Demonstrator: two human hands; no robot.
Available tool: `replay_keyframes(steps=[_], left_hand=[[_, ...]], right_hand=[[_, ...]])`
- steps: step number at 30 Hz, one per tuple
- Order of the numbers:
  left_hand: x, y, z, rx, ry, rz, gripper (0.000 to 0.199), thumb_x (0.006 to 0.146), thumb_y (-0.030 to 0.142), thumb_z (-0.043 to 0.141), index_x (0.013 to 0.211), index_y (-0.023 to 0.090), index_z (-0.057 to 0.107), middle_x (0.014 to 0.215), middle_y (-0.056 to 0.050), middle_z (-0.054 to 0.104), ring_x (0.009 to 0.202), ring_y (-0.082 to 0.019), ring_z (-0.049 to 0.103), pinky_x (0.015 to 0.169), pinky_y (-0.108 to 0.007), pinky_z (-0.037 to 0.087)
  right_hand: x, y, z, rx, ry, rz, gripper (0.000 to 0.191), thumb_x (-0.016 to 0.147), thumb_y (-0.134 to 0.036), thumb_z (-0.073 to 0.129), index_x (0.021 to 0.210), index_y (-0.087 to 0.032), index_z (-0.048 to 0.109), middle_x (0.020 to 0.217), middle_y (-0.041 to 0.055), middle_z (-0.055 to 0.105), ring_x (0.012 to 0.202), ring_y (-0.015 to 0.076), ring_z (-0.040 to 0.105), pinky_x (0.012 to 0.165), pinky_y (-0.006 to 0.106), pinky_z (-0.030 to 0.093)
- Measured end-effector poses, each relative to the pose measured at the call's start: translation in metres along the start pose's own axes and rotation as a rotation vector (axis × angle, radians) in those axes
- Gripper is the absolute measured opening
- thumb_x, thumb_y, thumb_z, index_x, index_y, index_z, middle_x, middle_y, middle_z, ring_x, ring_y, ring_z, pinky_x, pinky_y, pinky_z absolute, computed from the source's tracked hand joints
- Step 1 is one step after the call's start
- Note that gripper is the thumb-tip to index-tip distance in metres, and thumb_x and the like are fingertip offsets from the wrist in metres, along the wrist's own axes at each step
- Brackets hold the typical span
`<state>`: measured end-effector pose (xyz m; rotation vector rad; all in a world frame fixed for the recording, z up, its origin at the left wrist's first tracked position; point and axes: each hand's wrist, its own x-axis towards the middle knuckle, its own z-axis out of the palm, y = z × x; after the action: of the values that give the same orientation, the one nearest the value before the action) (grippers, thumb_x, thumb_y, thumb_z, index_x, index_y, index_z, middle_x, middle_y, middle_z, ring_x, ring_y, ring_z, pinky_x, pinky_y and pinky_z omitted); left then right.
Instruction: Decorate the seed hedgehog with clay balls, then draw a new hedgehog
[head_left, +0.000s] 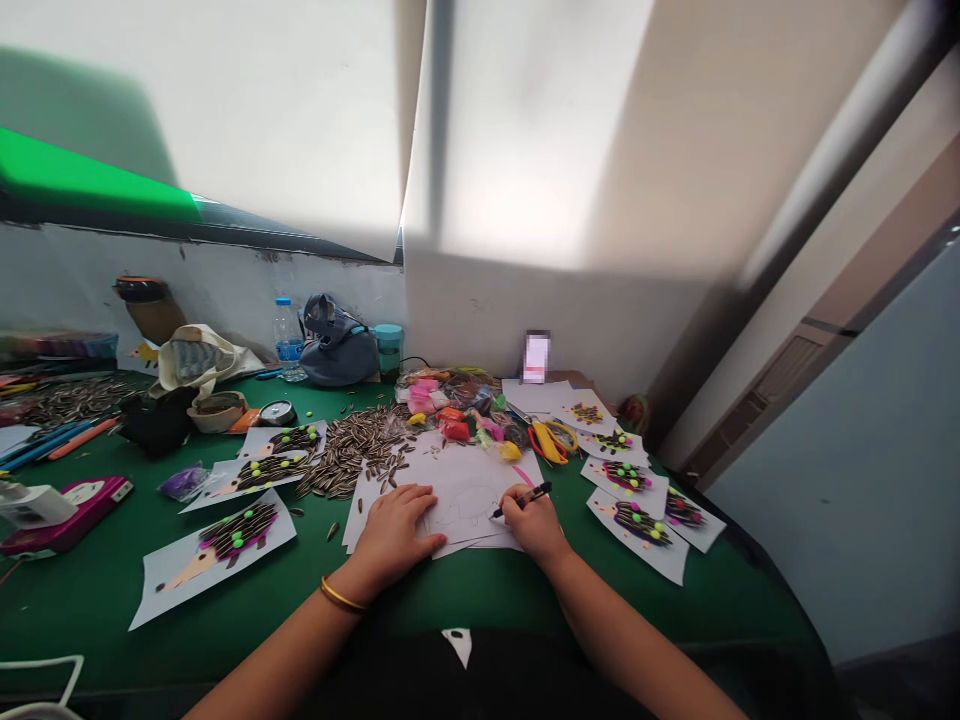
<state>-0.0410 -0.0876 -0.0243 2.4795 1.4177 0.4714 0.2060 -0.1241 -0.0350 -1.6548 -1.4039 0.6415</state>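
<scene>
My right hand (pixel 531 518) grips a black pen (pixel 534 494), its tip down on a white sheet of paper (pixel 461 485). Faint outlines of a rounded animal shape are drawn on that sheet. My left hand (pixel 397 530) lies flat on the paper's left side, fingers spread and empty. More sheets lie under the top one. A pile of striped sunflower seeds (pixel 360 440) borders the paper at the upper left, with some seeds on the sheets. Finished-looking hedgehog pictures with seed spines and coloured dots lie on both sides, such as a large hedgehog card (pixel 217 560).
Bags of coloured clay (pixel 454 420) and yellow-handled scissors (pixel 551 440) lie beyond the paper. A phone (pixel 535 358) leans against the wall. At the back stand a water bottle (pixel 288 340), a blue-grey bag (pixel 337 345) and a teal-lidded jar (pixel 388 350). A pink power strip (pixel 71 515) sits left.
</scene>
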Motion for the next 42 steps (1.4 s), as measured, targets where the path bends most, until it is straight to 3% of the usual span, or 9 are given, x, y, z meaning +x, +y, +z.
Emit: replay_keyframes(steps=[16, 25, 42], left_hand=[[-0.0014, 0.0025, -0.0030, 0.020, -0.011, 0.004, 0.056, 0.071, 0.049, 0.068, 0.122, 0.027, 0.062, 0.138, -0.002, 0.055, 0.131, -0.029, 0.042, 0.108, -0.045, 0.030], [-0.0003, 0.0012, -0.0010, 0.027, -0.009, -0.002, 0.056, 0.070, 0.047, 0.069, 0.122, 0.027, 0.062, 0.138, -0.002, 0.055, 0.131, -0.029, 0.042, 0.108, -0.045, 0.031], [0.0000, 0.0003, -0.0006, 0.027, 0.000, 0.008, 0.055, 0.071, 0.049, 0.069, 0.122, 0.028, 0.062, 0.138, -0.001, 0.055, 0.131, -0.029, 0.042, 0.107, -0.046, 0.031]], right_hand=[[0.0010, -0.0004, -0.0015, -0.003, 0.014, 0.010, 0.020, 0.075, -0.027, 0.046, 0.064, -0.021, 0.062, 0.060, -0.0019, 0.062, 0.061, 0.0160, 0.057, 0.057, 0.024, 0.039], [0.0022, 0.0019, -0.0019, -0.024, 0.061, -0.062, 0.022, 0.080, -0.030, 0.045, 0.072, -0.022, 0.063, 0.073, -0.0001, 0.067, 0.071, 0.0180, 0.060, 0.063, 0.026, 0.042], [0.0015, -0.0009, -0.0023, -0.018, 0.028, -0.036, 0.021, 0.076, -0.027, 0.045, 0.064, -0.022, 0.061, 0.065, -0.0010, 0.065, 0.066, 0.0175, 0.059, 0.060, 0.025, 0.041]])
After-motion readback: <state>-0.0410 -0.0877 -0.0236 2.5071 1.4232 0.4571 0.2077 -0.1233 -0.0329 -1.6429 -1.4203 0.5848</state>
